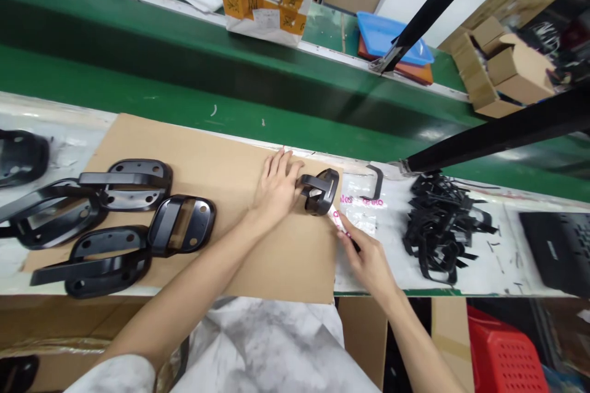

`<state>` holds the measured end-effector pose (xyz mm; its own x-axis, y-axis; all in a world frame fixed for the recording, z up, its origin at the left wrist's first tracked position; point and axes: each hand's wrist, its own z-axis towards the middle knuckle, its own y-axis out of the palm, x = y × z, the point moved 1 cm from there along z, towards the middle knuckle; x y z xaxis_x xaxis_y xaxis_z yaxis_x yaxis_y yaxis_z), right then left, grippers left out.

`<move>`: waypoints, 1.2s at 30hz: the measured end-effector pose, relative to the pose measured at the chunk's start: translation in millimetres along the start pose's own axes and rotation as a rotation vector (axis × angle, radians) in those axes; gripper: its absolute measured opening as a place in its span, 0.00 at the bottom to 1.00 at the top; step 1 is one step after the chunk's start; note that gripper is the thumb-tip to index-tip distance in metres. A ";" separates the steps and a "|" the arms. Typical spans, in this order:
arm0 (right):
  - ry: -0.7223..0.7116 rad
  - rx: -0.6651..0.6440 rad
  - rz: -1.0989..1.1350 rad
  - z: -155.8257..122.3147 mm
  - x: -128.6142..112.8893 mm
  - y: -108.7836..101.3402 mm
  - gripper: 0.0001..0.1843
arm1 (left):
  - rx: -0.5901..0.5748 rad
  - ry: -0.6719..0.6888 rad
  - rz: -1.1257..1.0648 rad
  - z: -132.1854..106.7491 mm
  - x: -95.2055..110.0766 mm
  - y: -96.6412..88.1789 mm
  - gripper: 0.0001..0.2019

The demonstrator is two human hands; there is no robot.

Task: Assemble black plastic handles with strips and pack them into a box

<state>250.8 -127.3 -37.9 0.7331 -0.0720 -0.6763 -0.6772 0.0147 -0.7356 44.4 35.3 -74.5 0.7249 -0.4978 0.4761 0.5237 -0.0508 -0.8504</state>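
My left hand (275, 190) is over the brown cardboard sheet (276, 264), its fingers pointing away from me. Its thumb side is closed on the near end of a black plastic handle (322, 190) with an oval base, which sits tilted at the sheet's right edge. My right hand (366, 252) grips a slim whitish tool (338, 220) with pink marks and a dark end. The tool's tip reaches the base of that handle; its exact kind is unclear. Several similar black handles (182, 224) lie on the left of the sheet.
A tangled heap of black plastic strips (437, 227) lies to the right, before a black case (555, 249). Near my right hand is a curved black strip (377, 183). Behind runs a green ledge (184, 86) with a blue tray (391, 37) and black posts (433, 6).
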 end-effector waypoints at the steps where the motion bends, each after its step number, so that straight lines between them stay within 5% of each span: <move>1: -0.013 -0.004 -0.011 1.3 1.9 -2.0 0.25 | -0.005 0.005 0.002 1.3 -1.3 0.2 0.22; 13: -0.169 -0.069 -0.134 12.6 3.7 0.2 0.25 | -0.056 0.066 -0.048 17.5 -16.9 -3.9 0.18; 36: -0.110 -0.010 -0.098 3.9 -3.7 -3.6 0.23 | -0.021 0.030 -0.023 13.9 -7.2 -2.8 0.18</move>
<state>250.7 -123.2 -32.8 0.7978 0.0368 -0.6019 -0.6023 0.0029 -0.7982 43.9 51.1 -72.4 0.6985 -0.5224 0.4892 0.5305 -0.0809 -0.8438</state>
